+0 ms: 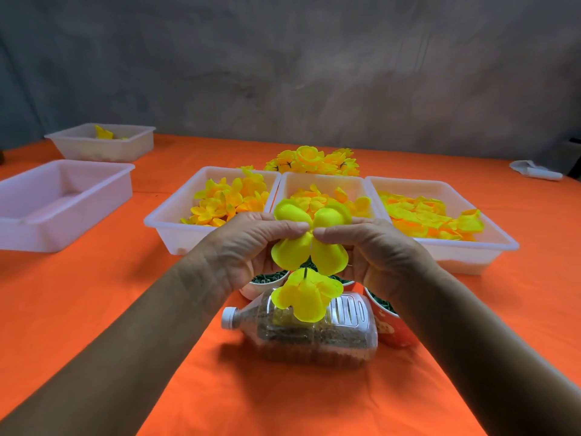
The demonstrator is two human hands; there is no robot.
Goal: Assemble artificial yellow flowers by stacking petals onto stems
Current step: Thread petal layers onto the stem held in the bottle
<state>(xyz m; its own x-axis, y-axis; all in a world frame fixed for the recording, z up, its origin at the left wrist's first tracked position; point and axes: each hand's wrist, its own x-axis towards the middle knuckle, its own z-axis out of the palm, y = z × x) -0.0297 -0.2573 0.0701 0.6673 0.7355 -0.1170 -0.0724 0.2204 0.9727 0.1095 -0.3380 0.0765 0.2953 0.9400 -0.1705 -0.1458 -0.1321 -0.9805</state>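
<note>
My left hand (pixel 248 247) and my right hand (pixel 377 250) meet at the middle of a bright yellow four-lobed petal layer (pixel 311 240), each pinching it from its own side with thumb and fingers. Just below hangs a partly built yellow flower (pixel 306 294) on a thin green stem (pixel 305 272), standing over a clear plastic bottle (pixel 311 335) that lies on its side. Whether the upper petal layer sits on the stem tip I cannot tell.
Three white trays hold yellow petals: left (pixel 176 221), middle (pixel 323 180), right (pixel 490 234). Finished yellow flowers (pixel 311 162) lie behind them. Two more white trays (pixel 63 196) (pixel 103 143) stand at far left. Cups with dark green pieces (pixel 270 278) (pixel 390 322) flank the bottle on the orange cloth.
</note>
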